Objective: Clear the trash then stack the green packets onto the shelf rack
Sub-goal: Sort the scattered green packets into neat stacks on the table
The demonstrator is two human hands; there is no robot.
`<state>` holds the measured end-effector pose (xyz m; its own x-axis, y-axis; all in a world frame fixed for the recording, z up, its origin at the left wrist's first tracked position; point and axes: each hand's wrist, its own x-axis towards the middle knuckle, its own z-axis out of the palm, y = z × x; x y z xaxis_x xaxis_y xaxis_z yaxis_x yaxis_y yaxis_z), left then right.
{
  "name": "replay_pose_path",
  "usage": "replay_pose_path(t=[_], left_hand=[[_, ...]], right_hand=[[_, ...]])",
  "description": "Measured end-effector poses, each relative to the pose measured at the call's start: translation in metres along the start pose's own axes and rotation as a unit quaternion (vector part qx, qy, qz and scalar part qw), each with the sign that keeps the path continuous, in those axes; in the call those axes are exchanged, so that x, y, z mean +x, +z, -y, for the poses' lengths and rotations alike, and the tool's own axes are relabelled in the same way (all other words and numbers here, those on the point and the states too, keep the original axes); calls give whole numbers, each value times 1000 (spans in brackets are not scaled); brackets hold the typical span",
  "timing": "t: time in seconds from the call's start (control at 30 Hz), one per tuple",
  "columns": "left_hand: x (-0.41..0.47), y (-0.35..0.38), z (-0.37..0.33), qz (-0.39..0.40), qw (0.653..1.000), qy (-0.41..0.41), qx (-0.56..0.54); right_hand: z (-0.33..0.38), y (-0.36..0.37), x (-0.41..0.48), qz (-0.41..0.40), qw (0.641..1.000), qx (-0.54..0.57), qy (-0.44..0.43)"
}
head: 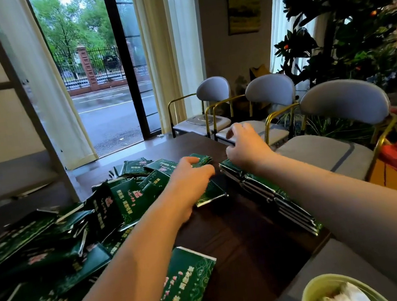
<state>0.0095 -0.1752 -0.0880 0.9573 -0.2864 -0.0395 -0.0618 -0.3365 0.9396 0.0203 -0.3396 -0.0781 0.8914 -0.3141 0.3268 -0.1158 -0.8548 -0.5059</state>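
The left hand (191, 177) reaches over a loose packet (211, 194) lying flat on the dark, glossy table (246, 251). Its fingers bend down onto the packet, but blur hides whether they grip it or only press.

Just right of those fingers a row of packets (276, 198) stands on edge. Its long axis runs from below the right hand (245, 145) back toward the person. The right fingers hang loosely curled above the row's far end, with nothing seen in them.

Left of the left fingers spreads a heap of packets (88, 231). Well beyond it stands the shelf rack (15, 175), so the left hand is nearer to it.

Chairs (345, 102) stand to the right, a glass door (105, 87) lies ahead, and a paper tub (313, 287) of scraps sits close to the person.
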Motion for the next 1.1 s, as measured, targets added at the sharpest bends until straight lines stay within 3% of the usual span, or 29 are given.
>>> replay_pose_path(t=[0.13, 0.23, 0.3, 0.47, 0.6, 0.77, 0.97, 1.1], left_hand=[[-18, -55, 13, -75, 981, 25, 178], [-27, -86, 25, -139, 951, 3, 276], [-34, -102, 35, -171, 934, -23, 312], [-48, -98, 66, -168, 925, -74, 331], [-50, -91, 78, -159, 905, -67, 388], [-50, -96, 80, -163, 910, -41, 380], [-55, -93, 82, -188, 906, -6, 380], [-56, -89, 80, -142, 923, 29, 356]], right_hand=[[46, 38, -22, 119, 992, 52, -6], [57, 69, -34, 226, 971, -43, 67], [59, 83, -40, 232, 962, -85, 113], [64, 93, -50, 140, 981, -37, 133], [65, 95, -58, 104, 982, -9, 160], [61, 102, -60, 10, 975, 98, 200], [62, 97, -73, -88, 946, 304, 70], [66, 87, -83, -173, 905, 387, 40]])
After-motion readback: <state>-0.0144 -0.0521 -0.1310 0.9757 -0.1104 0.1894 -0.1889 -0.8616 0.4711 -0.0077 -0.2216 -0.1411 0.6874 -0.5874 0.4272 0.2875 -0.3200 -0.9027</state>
